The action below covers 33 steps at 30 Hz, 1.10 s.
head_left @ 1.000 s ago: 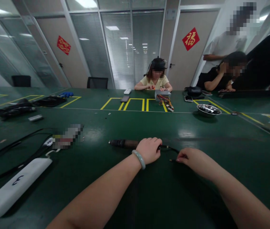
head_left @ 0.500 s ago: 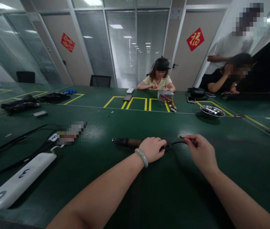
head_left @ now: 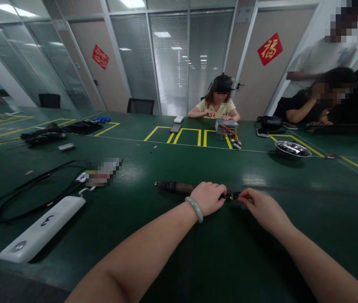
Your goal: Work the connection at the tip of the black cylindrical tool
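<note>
A dark cylindrical tool [head_left: 174, 187] lies on the green table [head_left: 179, 235] in front of me, its thin black cable running to the right. My left hand [head_left: 209, 198], with a pale bracelet on the wrist, is closed over the tool's right end. My right hand [head_left: 261, 207] pinches the cable's small plug end [head_left: 233, 195], held right against the fingers of my left hand. The cable's loop is hidden between the two hands.
A white power bank [head_left: 41, 228] and black cables [head_left: 24, 193] lie at the left. A metal bowl [head_left: 292, 150] sits far right. Across the table a seated person works beside a grey box with coloured wires [head_left: 228, 128]. Other people lean at the right.
My right hand lifted the cable end from the table, swung it up and then brought it in against my left hand. The view shifted slightly left.
</note>
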Each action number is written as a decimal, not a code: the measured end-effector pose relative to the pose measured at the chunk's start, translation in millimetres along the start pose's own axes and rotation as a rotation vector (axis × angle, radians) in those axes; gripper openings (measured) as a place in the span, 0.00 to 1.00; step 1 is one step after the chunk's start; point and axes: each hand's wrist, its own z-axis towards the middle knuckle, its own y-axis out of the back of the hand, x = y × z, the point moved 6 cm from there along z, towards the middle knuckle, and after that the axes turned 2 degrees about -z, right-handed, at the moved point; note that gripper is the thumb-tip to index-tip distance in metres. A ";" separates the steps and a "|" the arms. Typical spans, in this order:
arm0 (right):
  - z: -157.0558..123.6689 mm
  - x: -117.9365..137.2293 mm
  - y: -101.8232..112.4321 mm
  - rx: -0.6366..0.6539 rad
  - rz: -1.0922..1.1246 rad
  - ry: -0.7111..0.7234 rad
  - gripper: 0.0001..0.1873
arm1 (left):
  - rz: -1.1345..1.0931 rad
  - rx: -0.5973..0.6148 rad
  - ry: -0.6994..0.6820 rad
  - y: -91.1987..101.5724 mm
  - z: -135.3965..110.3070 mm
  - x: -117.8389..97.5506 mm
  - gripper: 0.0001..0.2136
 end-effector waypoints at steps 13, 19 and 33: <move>-6.6 -2.3 21.9 -0.075 -0.005 0.003 0.09 | 0.028 -0.014 -0.017 -6.2 -0.2 -23.8 0.11; -10.8 -10.9 20.2 -0.005 -0.042 -0.106 0.07 | -0.004 0.005 -0.009 -9.0 3.0 -27.1 0.09; -17.8 6.1 20.3 -0.012 -0.050 -0.015 0.05 | -0.073 -0.015 -0.064 -4.3 2.9 -28.8 0.07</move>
